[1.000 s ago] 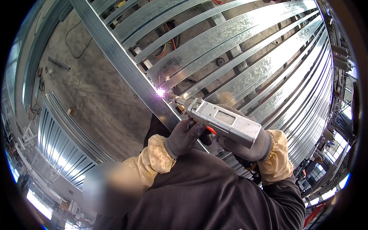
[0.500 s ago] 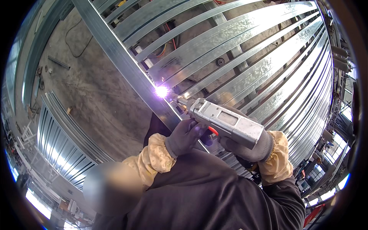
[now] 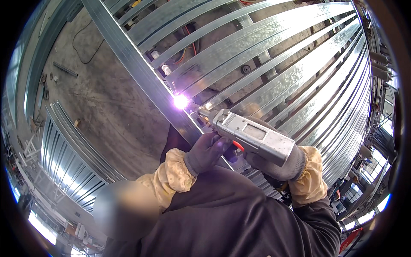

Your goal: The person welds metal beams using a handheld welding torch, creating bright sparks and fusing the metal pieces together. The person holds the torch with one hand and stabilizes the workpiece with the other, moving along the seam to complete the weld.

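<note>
A silver, box-bodied handheld welding gun [image 3: 252, 133] points up and left. Its nozzle [image 3: 201, 111] ends at a glaring white-violet weld spot [image 3: 180, 102]. That spot lies where a cross slat [image 3: 201, 79] meets the long galvanized side rail [image 3: 141, 73] of a metal frame. Around the gun's rear, my right hand [image 3: 278, 165] in a grey glove is closed; its fingers are mostly hidden by the body. My left hand [image 3: 207, 152], also gloved, is closed at the underside of the gun's front, beside an orange-red part [image 3: 238, 146].
Many parallel slats [image 3: 295, 73] stretch off to the right. Stacked ribbed metal profiles [image 3: 68, 158] lie on the left. The concrete floor [image 3: 98, 98] holds a thin cable [image 3: 81, 58] and a short bar [image 3: 65, 70]. A blurred round patch [image 3: 126, 210] covers the lower left.
The glare at the nozzle has grown slightly, and a bright reflection now shows on metal beyond it near the rail. Gun and both hands have hardly moved.
</note>
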{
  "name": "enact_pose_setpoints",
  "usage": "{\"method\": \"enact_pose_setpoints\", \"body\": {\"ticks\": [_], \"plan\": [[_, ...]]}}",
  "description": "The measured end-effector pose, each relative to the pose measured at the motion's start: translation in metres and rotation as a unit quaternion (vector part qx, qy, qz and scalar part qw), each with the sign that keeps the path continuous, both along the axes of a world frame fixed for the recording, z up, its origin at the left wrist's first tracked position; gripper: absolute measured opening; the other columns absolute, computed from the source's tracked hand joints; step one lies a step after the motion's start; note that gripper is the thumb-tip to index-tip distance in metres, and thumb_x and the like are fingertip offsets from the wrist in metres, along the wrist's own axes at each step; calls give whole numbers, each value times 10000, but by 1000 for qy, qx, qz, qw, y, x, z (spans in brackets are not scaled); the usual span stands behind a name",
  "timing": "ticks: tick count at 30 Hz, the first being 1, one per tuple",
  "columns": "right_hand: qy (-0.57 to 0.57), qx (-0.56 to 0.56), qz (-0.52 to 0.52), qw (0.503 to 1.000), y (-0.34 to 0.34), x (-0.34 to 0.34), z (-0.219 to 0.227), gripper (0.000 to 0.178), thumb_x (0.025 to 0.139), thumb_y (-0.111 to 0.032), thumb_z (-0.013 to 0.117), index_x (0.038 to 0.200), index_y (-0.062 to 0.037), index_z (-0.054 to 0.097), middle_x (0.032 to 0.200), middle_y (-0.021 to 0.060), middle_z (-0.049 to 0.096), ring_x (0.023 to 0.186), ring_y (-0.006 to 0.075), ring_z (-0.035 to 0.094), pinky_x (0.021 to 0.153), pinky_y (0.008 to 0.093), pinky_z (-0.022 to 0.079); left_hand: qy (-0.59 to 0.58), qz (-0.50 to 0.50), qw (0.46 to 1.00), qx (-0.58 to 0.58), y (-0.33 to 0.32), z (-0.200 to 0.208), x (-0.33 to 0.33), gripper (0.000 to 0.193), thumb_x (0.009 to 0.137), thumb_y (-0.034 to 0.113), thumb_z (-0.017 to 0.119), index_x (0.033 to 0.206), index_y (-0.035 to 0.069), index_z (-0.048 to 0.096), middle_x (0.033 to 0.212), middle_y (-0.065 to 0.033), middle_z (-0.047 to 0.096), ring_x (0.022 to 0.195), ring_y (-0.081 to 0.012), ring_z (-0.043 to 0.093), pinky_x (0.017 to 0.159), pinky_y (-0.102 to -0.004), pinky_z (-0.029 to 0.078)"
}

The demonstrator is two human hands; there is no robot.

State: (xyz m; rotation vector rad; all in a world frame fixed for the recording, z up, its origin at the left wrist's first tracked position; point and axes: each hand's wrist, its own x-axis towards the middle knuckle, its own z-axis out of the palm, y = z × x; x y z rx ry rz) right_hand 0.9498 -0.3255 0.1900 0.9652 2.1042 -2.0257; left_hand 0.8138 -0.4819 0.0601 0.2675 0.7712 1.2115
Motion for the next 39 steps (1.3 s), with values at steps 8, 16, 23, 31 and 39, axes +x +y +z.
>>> {"method": "enact_pose_setpoints", "body": {"ticks": [8,16,23,31,39], "plan": [[26,18,4,999,-1,3,-1,419,841,-62,612,1252,-4,553,1280,180,544,933,244,673,765,291,549,-33,-34,999,6,4,2,-7,297,1006,208,512,1207,-10,518,993,-23,588,849,-55,512,739,-218,437],[9,30,21,999,2,-2,3,428,840,-51,610,1259,0,543,1293,171,531,962,242,665,789,292,543,-15,-28,999,23,3,2,-7,295,1008,202,506,1204,-18,521,972,-14,585,829,-63,510,729,-222,441],[12,-15,24,1000,5,-2,4,475,829,-17,609,1291,19,506,1298,173,523,975,241,658,799,300,537,14,-36,999,-7,7,7,-9,281,1010,162,497,1221,-23,509,1035,-32,598,869,-50,521,745,-212,444],[25,0,30,999,7,-3,2,477,827,-19,617,1291,15,512,1309,172,518,969,242,660,797,303,536,-27,16,999,15,7,2,-5,320,1000,241,499,1173,-28,517,963,-60,599,833,-125,615,716,-268,511],[-6,-37,-2,999,5,-3,-2,475,811,-60,638,1272,-4,537,1311,179,523,948,254,669,793,304,536,61,10,998,5,9,9,-6,355,1000,274,476,1169,-38,495,923,-98,619,769,-163,636,690,-306,546]]}}
